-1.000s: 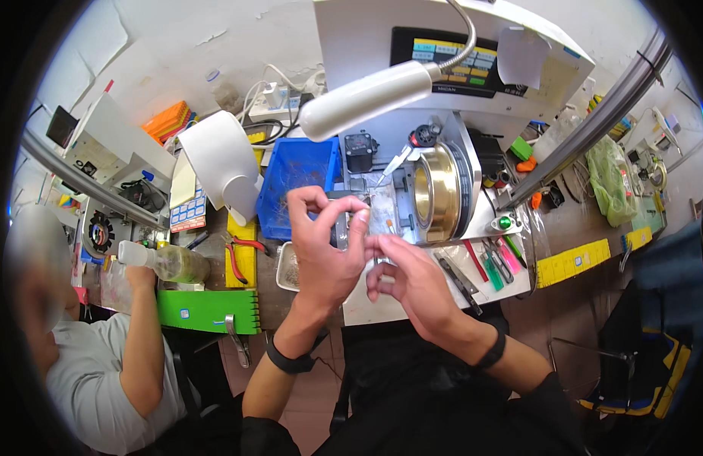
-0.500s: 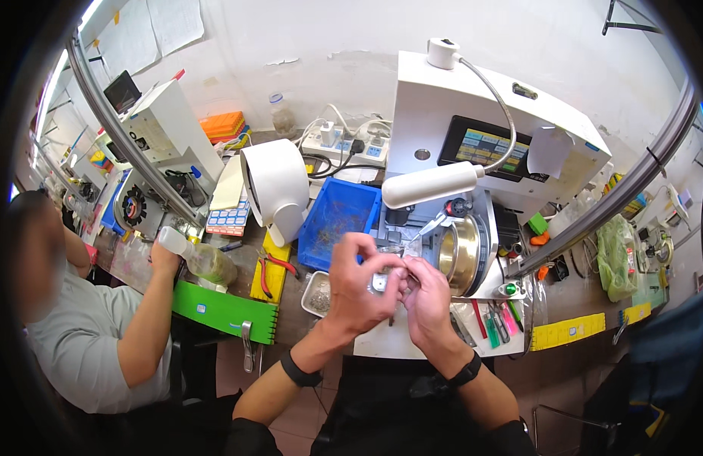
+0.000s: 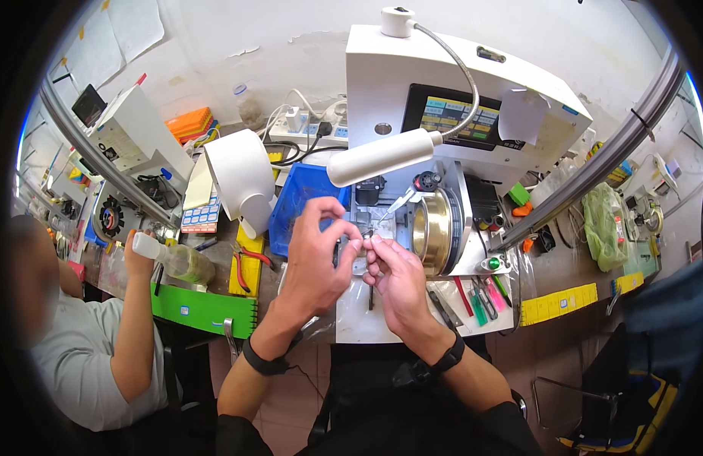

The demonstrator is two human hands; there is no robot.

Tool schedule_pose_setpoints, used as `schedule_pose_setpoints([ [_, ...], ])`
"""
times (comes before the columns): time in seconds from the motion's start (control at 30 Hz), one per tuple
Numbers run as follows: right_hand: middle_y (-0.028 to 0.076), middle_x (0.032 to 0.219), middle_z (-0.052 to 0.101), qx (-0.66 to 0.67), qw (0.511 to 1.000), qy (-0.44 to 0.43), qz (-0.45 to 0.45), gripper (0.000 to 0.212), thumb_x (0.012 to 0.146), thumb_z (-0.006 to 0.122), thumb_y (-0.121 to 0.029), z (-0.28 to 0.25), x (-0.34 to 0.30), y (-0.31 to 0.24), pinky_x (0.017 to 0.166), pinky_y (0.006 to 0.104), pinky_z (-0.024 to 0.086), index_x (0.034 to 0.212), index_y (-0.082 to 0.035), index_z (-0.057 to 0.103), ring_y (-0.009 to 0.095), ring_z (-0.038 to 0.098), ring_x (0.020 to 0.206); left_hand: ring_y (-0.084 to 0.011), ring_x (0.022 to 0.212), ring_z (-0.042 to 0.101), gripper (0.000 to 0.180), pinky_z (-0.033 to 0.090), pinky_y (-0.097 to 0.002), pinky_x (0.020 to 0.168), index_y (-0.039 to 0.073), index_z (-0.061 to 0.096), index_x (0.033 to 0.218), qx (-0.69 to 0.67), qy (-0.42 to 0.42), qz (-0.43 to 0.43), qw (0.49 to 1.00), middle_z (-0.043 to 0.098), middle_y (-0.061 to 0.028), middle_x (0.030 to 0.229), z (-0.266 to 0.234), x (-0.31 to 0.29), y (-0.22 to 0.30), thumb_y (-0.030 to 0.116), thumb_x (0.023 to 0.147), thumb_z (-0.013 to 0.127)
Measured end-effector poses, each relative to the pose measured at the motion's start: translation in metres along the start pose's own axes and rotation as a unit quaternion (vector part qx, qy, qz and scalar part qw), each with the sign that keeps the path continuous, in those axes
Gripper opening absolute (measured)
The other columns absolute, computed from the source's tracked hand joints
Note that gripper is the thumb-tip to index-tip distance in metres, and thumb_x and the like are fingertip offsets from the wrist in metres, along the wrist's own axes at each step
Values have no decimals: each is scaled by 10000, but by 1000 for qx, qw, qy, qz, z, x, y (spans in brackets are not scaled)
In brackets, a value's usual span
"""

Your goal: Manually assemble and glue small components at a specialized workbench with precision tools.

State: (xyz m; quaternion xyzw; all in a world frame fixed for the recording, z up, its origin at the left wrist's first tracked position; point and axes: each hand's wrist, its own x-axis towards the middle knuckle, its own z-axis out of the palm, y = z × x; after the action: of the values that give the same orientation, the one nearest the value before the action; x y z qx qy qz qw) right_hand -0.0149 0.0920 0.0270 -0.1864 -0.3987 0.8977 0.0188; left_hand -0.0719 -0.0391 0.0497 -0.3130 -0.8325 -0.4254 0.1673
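Observation:
My left hand [image 3: 315, 254] is raised above the bench, thumb and forefinger pinched close together. The fingertips of my right hand [image 3: 401, 281] meet it in a pinch of their own. A tiny dark piece [image 3: 368, 235] shows between the two sets of fingertips, too small to name. Just to the right of my hands is a gold-coloured metal drum [image 3: 422, 234] on a white bench machine [image 3: 465, 95]. Left of them, partly covered by my left hand, lies a blue plastic bin [image 3: 294, 199].
A white gooseneck lamp [image 3: 382, 157] hangs beyond my hands. Red-handled pliers [image 3: 242, 272] lie on a yellow strip at left, near a white fan-shaped head [image 3: 237, 178]. Coloured hand tools [image 3: 484, 300] lie at right. A co-worker [image 3: 89, 334] sits at left, holding a bottle [image 3: 186, 262].
The view has shifted, so the bench and machine sit farther left and higher. My hands stay together at the fingertips, with the left hand's fingers a little more upright.

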Motion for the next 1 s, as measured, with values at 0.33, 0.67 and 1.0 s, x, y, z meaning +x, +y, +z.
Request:
schedule_pose_setpoints([
  [0.33, -1, 791, 533, 14, 1000, -3, -1, 154, 1002, 562, -151, -1, -5, 0, 629, 232, 387, 963, -17, 628, 78, 451, 674, -226, 670, 641, 55, 498, -331, 601, 108, 716, 809, 19, -219, -10, 976, 671, -51, 934, -31, -16, 41, 61, 786, 733],
  [0.67, -2, 811, 516, 84, 996, -23, 18, 149, 1014, 542, -151, -3, -10, -5, 597, 249, 371, 988, -26, 617, 78, 432, 653, -219, 834, 589, 303, 502, -339, 703, 137, 756, 942, 101, 30, 176, 979, 642, -19, 1022, 8, 9, -3, 26, 662, 725],
  [1.0, 61, 985, 594, -333, 937, -94, 50, 268, 1017, 579, -213, -53, -101, -13, 659, 317, 499, 1195, -18, 623, 157, 595, 742, -284, 926, 656, 146, 526, -355, 815, 19, 669, 921, 19, 49, 80, 995, 655, -114, 989, 23, 10, -2, -64, 809, 712],
])
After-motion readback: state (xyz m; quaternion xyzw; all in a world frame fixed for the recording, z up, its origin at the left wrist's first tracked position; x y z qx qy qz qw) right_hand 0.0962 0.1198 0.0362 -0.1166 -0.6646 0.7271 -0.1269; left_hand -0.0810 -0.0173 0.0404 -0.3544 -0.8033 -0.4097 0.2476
